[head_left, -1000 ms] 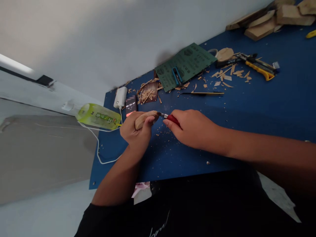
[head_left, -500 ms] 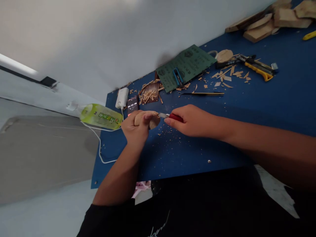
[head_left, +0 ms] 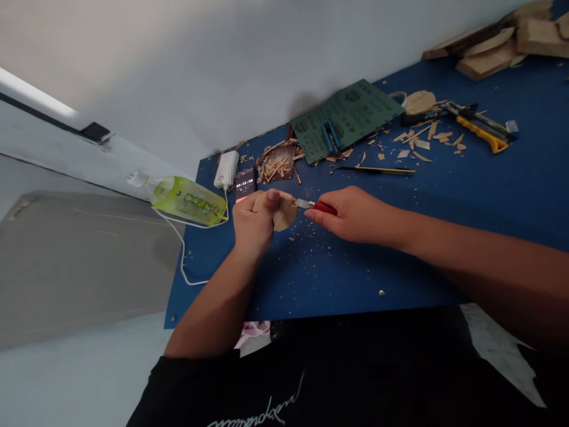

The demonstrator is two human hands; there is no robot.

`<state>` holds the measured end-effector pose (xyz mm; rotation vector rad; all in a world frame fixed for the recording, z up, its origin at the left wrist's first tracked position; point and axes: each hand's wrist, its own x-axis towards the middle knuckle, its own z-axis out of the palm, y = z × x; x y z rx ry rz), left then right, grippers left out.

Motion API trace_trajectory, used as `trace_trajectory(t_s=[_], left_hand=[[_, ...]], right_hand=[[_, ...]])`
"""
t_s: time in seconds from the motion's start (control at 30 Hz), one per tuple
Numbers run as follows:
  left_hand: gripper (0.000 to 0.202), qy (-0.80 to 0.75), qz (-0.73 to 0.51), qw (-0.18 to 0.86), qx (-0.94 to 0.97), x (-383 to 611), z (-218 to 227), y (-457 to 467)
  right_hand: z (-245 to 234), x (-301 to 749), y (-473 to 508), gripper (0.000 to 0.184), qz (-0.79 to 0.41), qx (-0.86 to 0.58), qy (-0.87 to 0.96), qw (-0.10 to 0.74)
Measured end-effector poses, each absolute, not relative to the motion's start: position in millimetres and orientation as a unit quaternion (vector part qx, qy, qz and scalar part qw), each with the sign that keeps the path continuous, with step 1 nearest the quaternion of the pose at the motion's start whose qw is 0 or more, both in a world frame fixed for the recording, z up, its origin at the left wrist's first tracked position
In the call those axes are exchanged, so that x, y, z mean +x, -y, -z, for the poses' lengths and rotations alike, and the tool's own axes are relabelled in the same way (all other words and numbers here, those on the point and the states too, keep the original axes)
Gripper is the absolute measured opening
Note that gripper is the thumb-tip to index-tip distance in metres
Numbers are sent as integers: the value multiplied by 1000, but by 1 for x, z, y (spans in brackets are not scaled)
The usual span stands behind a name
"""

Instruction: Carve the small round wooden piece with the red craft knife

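A pale, rounded piece of wood (head_left: 285, 214) is held in my left hand (head_left: 256, 216), the thumb pressed on its upper side. My right hand (head_left: 351, 212) is closed round the red handle of a carving knife (head_left: 325, 207). The short blade points left, its tip at the wood's right edge. Whether the tip is cutting in, I cannot make out. Small wood crumbs lie on the blue table (head_left: 311, 284) below both hands.
Behind my hands lie a phone (head_left: 245, 184), a white power bank (head_left: 226, 169), a green sandpaper sheet (head_left: 351, 118) and a thin tool (head_left: 377, 170). A yellow-green bottle (head_left: 189, 200) is at left. Utility knives (head_left: 482, 127) and wood blocks (head_left: 489, 59) sit at right.
My left hand has turned the wood, so more of its flat face shows. The knife still meets its right edge. The whole view has shifted slightly.
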<state>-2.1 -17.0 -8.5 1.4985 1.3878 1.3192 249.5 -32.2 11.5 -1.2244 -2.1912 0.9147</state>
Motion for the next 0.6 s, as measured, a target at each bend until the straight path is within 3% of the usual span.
trace_trajectory(t_s=[0.6], left_hand=[[63,-540,-413,561,472,3,-5,7]], right_hand=[[-13,256,26,48,-293,-430,834,183]])
